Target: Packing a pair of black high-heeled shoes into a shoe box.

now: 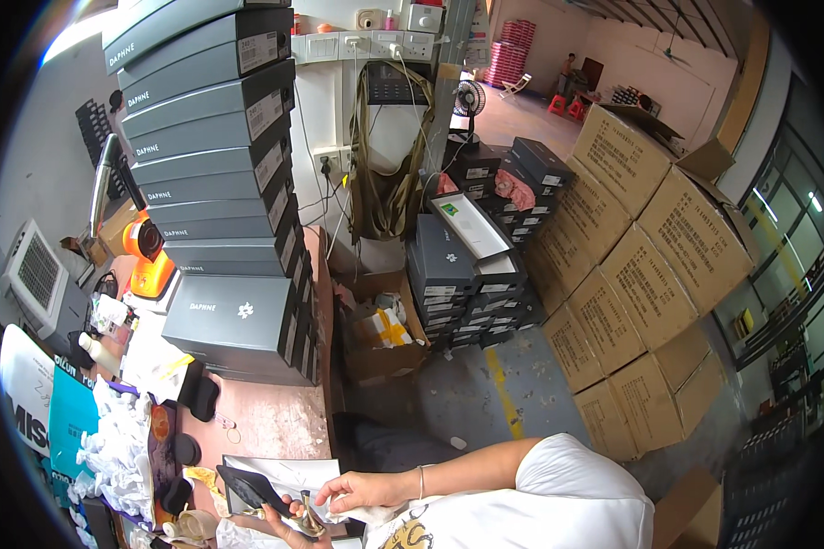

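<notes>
Right hand point(362, 491) pinches gold strap point(309, 514); grey boxes point(220, 165) stacked behind.

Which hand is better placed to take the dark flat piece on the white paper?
Probably left. The left hand is right against the dark flat piece on the white paper. The right hand is further right, with its fingers at a small gold-coloured piece.

Both hands point(339, 503) together (fingers curled)
</notes>
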A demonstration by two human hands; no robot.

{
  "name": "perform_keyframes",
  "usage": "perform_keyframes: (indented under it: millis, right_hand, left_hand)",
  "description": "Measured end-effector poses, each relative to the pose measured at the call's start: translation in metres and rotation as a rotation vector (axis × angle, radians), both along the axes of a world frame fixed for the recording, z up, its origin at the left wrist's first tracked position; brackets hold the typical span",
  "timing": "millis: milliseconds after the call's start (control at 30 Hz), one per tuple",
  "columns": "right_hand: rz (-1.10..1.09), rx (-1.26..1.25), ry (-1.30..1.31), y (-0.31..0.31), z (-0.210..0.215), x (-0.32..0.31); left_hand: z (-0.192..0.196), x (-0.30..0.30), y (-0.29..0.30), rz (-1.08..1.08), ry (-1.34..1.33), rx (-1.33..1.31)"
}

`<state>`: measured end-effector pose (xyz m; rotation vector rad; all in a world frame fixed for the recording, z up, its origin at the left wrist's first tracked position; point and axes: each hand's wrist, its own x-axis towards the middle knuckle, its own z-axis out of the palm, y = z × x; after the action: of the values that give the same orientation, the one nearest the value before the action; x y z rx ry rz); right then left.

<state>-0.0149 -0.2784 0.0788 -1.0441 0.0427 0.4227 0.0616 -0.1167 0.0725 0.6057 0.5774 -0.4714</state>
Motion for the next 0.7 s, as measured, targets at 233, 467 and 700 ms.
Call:
perform_keyframes:
  millis: [233,467,700]
  right_hand:
    - [-0.002,0.024,-0.014,0.003,0.001,0.001]
    - [-0.002,0.040,-0.010,0.008,0.003,0.003]
    - [0.013,0.087,0.028,0.008,0.007,0.003]
  left_hand:
    - [0.006,-0.001,-0.002,-0.024,-0.041,0.048]
    - [0.009,-0.001,0.000,-0.011,-0.041,0.108]
    - [0.000,0.006,0.001,-0.072,-0.064,0.116]
